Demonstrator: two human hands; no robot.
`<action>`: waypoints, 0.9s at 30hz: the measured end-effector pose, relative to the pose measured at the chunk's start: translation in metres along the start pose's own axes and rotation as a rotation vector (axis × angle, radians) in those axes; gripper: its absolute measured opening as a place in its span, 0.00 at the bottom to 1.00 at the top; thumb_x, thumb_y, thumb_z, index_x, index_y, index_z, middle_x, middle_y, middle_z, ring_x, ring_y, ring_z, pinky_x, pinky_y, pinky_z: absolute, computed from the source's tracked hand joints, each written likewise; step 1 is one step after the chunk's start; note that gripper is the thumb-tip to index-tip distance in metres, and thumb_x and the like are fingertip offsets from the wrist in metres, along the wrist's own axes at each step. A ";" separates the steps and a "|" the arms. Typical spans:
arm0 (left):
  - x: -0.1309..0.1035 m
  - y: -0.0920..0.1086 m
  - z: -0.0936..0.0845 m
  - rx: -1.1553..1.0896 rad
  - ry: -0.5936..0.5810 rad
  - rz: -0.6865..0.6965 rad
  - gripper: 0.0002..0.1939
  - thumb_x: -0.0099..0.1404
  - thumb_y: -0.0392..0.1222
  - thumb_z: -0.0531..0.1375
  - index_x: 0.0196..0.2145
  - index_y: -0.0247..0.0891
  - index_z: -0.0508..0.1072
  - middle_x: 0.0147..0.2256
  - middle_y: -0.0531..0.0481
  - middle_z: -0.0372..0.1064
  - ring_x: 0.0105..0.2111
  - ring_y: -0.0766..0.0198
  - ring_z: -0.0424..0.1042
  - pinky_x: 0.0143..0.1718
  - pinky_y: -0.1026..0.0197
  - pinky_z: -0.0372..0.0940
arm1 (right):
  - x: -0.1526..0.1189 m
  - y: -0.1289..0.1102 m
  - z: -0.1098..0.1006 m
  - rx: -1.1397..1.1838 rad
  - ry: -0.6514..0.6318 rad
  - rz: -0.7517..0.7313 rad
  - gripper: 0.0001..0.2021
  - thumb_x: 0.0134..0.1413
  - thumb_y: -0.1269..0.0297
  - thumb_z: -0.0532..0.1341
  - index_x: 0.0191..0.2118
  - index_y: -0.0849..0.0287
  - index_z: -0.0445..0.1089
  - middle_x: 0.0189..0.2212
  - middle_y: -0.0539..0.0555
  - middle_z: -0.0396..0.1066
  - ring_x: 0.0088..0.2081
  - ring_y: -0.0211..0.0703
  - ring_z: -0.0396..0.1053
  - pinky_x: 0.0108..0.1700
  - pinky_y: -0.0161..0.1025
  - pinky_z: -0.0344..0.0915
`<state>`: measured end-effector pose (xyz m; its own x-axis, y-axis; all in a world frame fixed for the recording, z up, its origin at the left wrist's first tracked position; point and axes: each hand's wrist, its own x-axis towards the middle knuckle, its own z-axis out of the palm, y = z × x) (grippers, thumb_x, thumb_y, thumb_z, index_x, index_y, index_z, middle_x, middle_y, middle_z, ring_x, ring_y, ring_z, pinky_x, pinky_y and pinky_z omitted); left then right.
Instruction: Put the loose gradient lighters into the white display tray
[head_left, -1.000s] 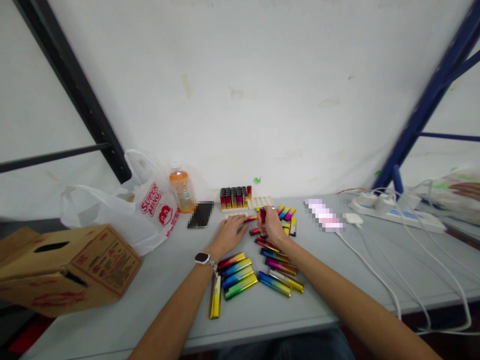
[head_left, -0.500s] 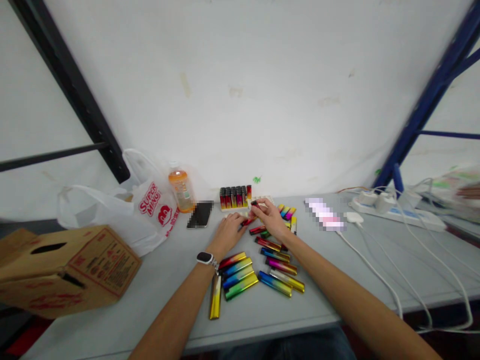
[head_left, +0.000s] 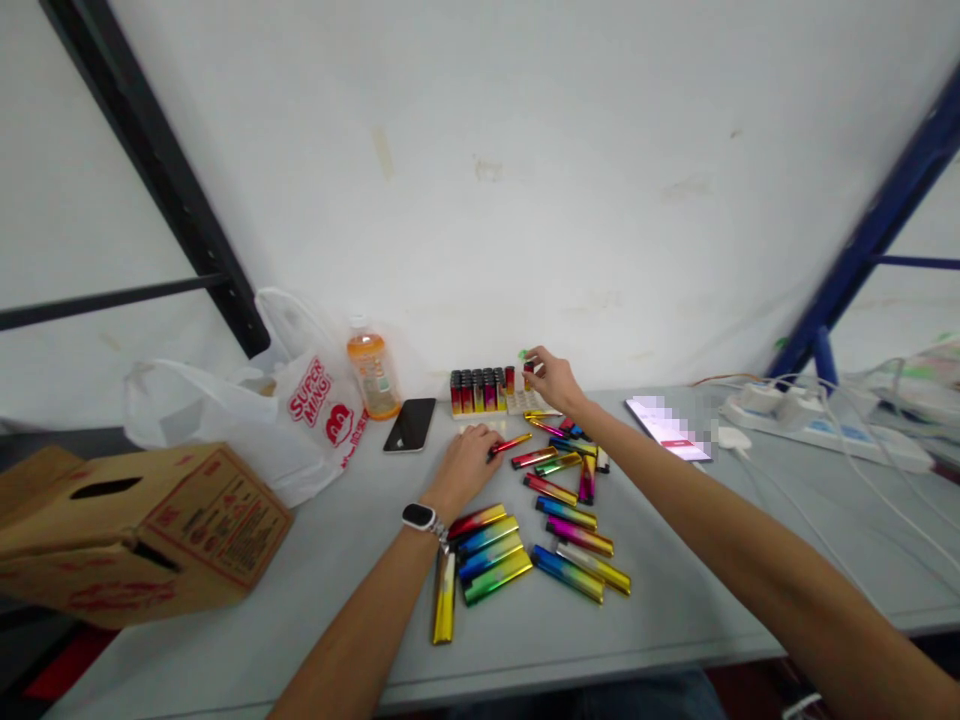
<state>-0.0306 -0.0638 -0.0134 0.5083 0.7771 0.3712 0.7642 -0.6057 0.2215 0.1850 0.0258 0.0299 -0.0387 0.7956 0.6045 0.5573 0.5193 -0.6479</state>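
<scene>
My right hand [head_left: 553, 380] pinches an upright red lighter [head_left: 529, 371] at the white holder [head_left: 525, 404] with small holes. To its left, a block of several upright lighters [head_left: 478, 390] with black tops stands in rows, and one more red lighter [head_left: 510, 379] stands just beside the block. My left hand [head_left: 471, 462], with a watch on its wrist, rests low over the table, its fingers closed on the black end of a red and gold lighter [head_left: 511, 445]. Loose shiny lighters in several colours lie below and between my hands, such as a green one [head_left: 498, 578].
At left are a cardboard box [head_left: 210, 530], a white plastic bag [head_left: 247, 420], an orange bottle [head_left: 373, 372] and a dark phone [head_left: 409, 425]. A lit phone [head_left: 664, 425], a charger [head_left: 733, 438] and a power strip [head_left: 832, 428] with cables lie at right. A wall rises behind.
My right hand has moved up and away from my left hand, taking a red lighter to the holder. My left hand stays low with another red lighter. The view has shifted slightly.
</scene>
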 end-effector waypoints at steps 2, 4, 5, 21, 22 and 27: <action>-0.001 -0.002 0.001 -0.030 0.016 0.005 0.08 0.67 0.38 0.57 0.41 0.40 0.76 0.39 0.45 0.71 0.42 0.55 0.70 0.46 0.54 0.64 | 0.006 0.008 0.007 -0.039 -0.016 -0.017 0.10 0.51 0.67 0.62 0.42 0.56 0.68 0.33 0.50 0.73 0.28 0.38 0.68 0.38 0.38 0.64; -0.002 -0.004 0.002 -0.048 0.028 0.009 0.08 0.67 0.39 0.57 0.40 0.40 0.76 0.38 0.45 0.71 0.41 0.55 0.69 0.46 0.54 0.64 | 0.009 0.016 0.015 -0.073 -0.036 -0.025 0.08 0.52 0.67 0.61 0.40 0.56 0.68 0.33 0.50 0.73 0.29 0.38 0.68 0.39 0.38 0.64; -0.002 -0.005 0.003 -0.050 0.029 0.010 0.08 0.67 0.39 0.57 0.40 0.40 0.76 0.38 0.45 0.71 0.41 0.55 0.69 0.46 0.54 0.64 | 0.010 0.020 0.018 -0.086 -0.046 -0.025 0.08 0.52 0.67 0.60 0.40 0.57 0.68 0.33 0.50 0.73 0.29 0.39 0.68 0.39 0.38 0.64; 0.000 -0.004 0.005 -0.238 0.116 -0.031 0.09 0.70 0.41 0.54 0.41 0.39 0.74 0.40 0.46 0.69 0.41 0.58 0.69 0.47 0.54 0.66 | 0.006 0.025 0.025 -0.391 -0.073 -0.041 0.15 0.64 0.60 0.55 0.47 0.59 0.75 0.45 0.60 0.68 0.37 0.44 0.68 0.43 0.40 0.63; 0.001 -0.004 0.005 -0.287 0.148 -0.042 0.09 0.70 0.41 0.54 0.40 0.38 0.73 0.40 0.46 0.68 0.40 0.59 0.70 0.45 0.55 0.66 | 0.002 0.021 0.023 -0.481 -0.074 -0.046 0.17 0.66 0.58 0.53 0.50 0.56 0.75 0.48 0.61 0.65 0.39 0.45 0.68 0.44 0.41 0.63; 0.006 0.000 0.002 -0.486 0.318 -0.089 0.12 0.69 0.48 0.56 0.37 0.37 0.73 0.35 0.49 0.68 0.32 0.64 0.69 0.37 0.60 0.67 | -0.013 0.007 0.012 -0.769 -0.207 -0.058 0.23 0.69 0.53 0.46 0.64 0.49 0.62 0.48 0.64 0.62 0.47 0.54 0.66 0.48 0.46 0.59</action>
<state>-0.0275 -0.0589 -0.0129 0.2493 0.7846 0.5676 0.4910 -0.6076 0.6243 0.1794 0.0230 0.0121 -0.1967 0.8549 0.4800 0.9627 0.2611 -0.0706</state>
